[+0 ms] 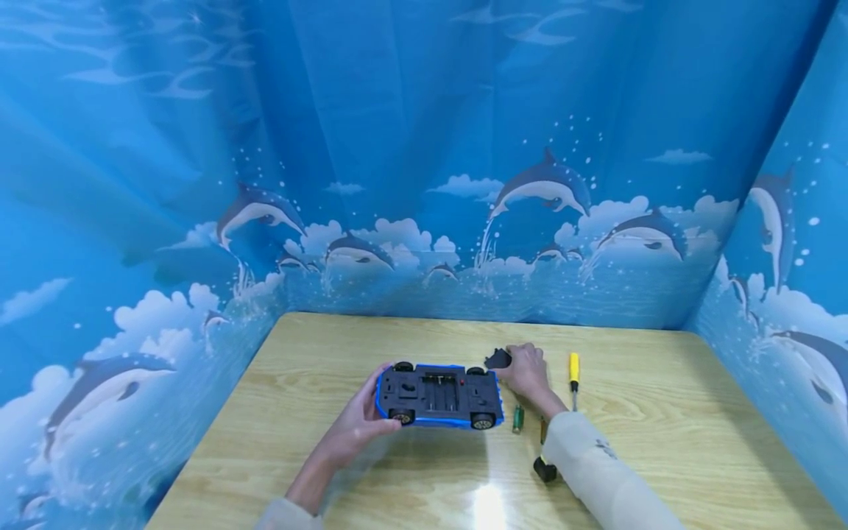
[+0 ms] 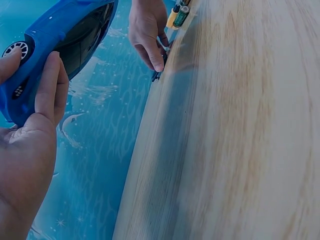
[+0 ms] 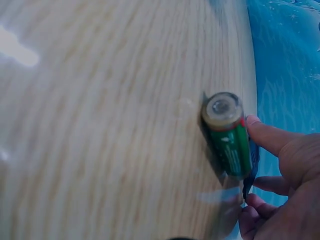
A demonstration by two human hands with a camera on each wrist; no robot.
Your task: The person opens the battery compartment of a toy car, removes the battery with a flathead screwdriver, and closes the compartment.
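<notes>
Here, a blue toy car [image 1: 439, 396] is sitting upside down near the middle of the wooden table [image 1: 662, 427], its dark underside facing up with the battery bay uncovered, and it serves as the landmark for everything else. The left hand [image 1: 361, 423] is gripping the car at its left end, fingers curling round the blue body and the thumb lying along the edge; the left wrist view is showing those fingers pressing against the blue shell. The right hand [image 1: 526, 372] is resting just past the car's right end, its fingers bending down onto a small dark cover piece [image 1: 498, 359] that is lying on the table beside the car's far right corner; whether they are pinching it or only touching it cannot be told. A green battery [image 1: 517, 418] is lying just right of the car's near right wheel, close under the right wrist. A second battery is lying partly hidden behind the right sleeve. A yellow-handled screwdriver [image 1: 573, 375] is lying further right of the car, beyond the right hand. A small black object [image 1: 545, 469] is sitting near the right sleeve, toward the table's near edge
</notes>
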